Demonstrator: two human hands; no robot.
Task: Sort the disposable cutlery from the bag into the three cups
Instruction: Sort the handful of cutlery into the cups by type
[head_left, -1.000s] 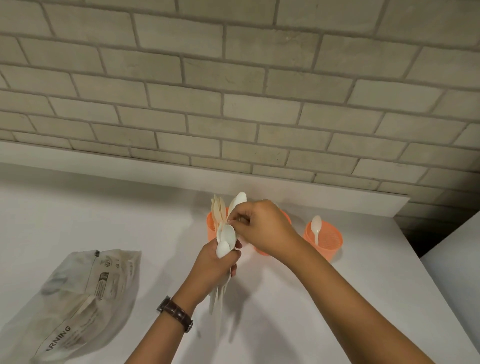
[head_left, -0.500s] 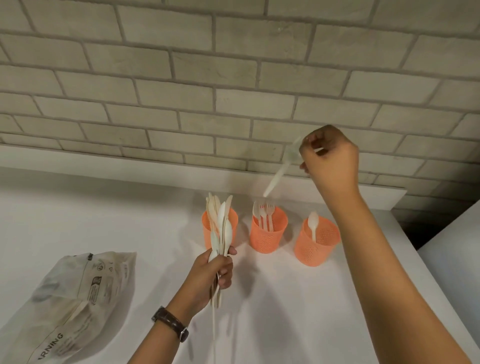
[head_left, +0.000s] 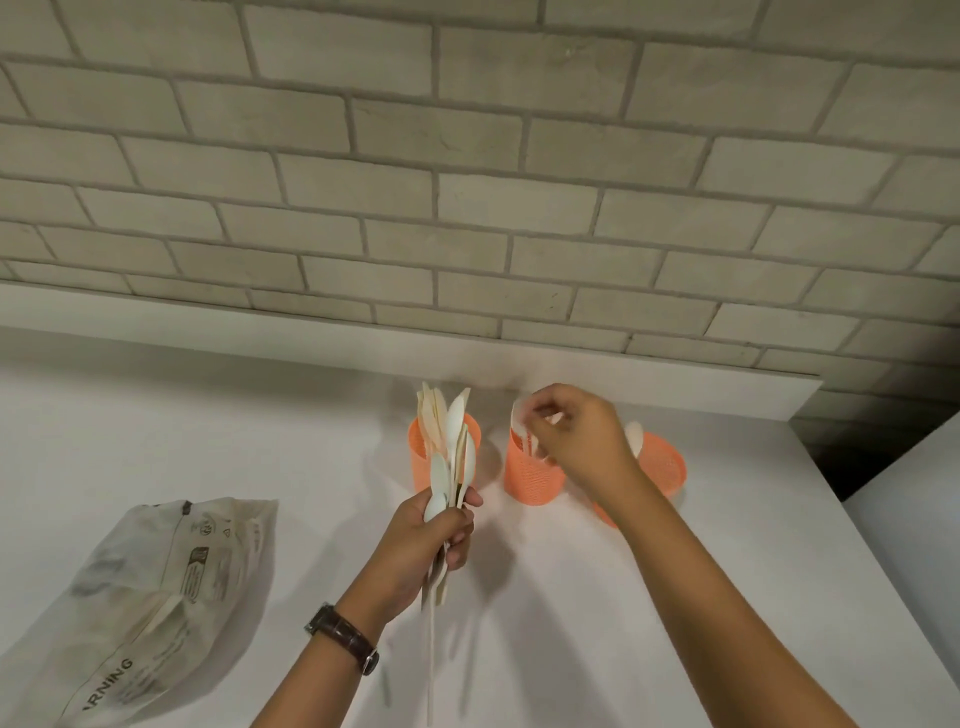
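Observation:
Three orange mesh cups stand in a row near the wall: the left cup (head_left: 420, 470), the middle cup (head_left: 530, 480) and the right cup (head_left: 667, 464). My left hand (head_left: 434, 540) is shut on a bundle of white cutlery (head_left: 448, 441), held upright in front of the left cup. My right hand (head_left: 579, 439) hovers over the middle cup, its fingers pinched on a single white cutlery piece (head_left: 518, 415) at the cup's mouth. A white spoon (head_left: 634, 435) stands in the right cup, partly hidden by my right hand.
The crumpled cutlery bag (head_left: 156, 597) lies on the white counter (head_left: 675, 649) at the front left. A brick wall and a low white ledge (head_left: 260, 338) run behind the cups. The counter ends at the right, with a dark gap (head_left: 836, 457) beyond it.
My right hand pulled one piece out of the bundle, lifted it high to the right, then came down over the middle cup. My left hand has stayed about where it was.

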